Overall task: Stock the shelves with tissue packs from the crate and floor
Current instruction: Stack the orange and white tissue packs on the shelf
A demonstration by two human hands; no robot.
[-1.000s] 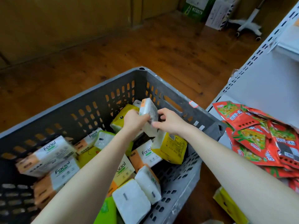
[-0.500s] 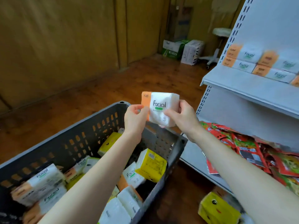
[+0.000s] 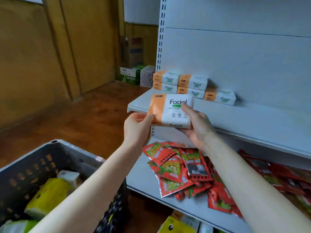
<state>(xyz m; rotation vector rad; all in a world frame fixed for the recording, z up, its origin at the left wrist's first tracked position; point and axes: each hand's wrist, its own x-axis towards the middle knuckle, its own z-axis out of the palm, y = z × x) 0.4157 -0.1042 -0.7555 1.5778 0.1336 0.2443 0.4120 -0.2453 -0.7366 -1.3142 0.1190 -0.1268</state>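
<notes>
An orange-and-white "Facial" tissue pack (image 3: 170,110) is held in the air in front of the upper shelf (image 3: 252,120). My left hand (image 3: 137,126) pinches its lower left corner. My right hand (image 3: 196,126) grips its right side from below, thumb on the front. On that shelf, against the back panel, stand several matching tissue packs (image 3: 193,86), stacked two high at the left and single at the right. The grey crate (image 3: 50,148) at the lower left holds yellow and white tissue packs (image 3: 48,197).
The lower shelf (image 3: 143,179) carries a heap of red snack packets (image 3: 181,170). A yellow pack (image 3: 175,226) lies on the floor below it. Cardboard boxes (image 3: 134,74) stand at the far wall on the wooden floor.
Both hands lifted the tissue pack out of the crate and carried it up and to the right, to the front of the upper shelf. The view rose with it.
</notes>
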